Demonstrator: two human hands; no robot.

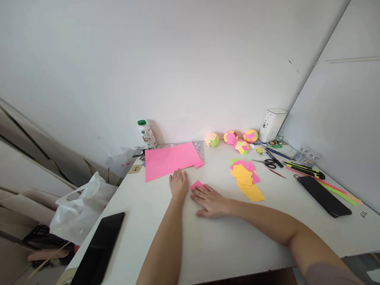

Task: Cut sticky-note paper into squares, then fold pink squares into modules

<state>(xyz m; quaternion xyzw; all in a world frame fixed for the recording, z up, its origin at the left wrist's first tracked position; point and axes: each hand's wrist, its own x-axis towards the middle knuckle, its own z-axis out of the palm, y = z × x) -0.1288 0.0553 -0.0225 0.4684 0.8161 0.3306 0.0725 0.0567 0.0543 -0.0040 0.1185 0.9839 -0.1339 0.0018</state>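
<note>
Forearms (162, 245) nearest, head view. Small pink paper (196, 184) on white surface (139, 225), ahead-left of right hand (208, 201), long axis partly hidden. Right is nearer: grip released, fingers flat over paper's right side. Left hand (178, 184) just left of it, flat, grasping nothing.

2 plain, pale walls meet at a corner on the right: the back wall (178, 71) has a few dark marks near that corner, and the side wall (344, 130) carries long, faint streaks. A white table (252, 253) stands against them under soft, even light. Low on the left, pale boards (20, 206) lean in a dimmer area.
</note>
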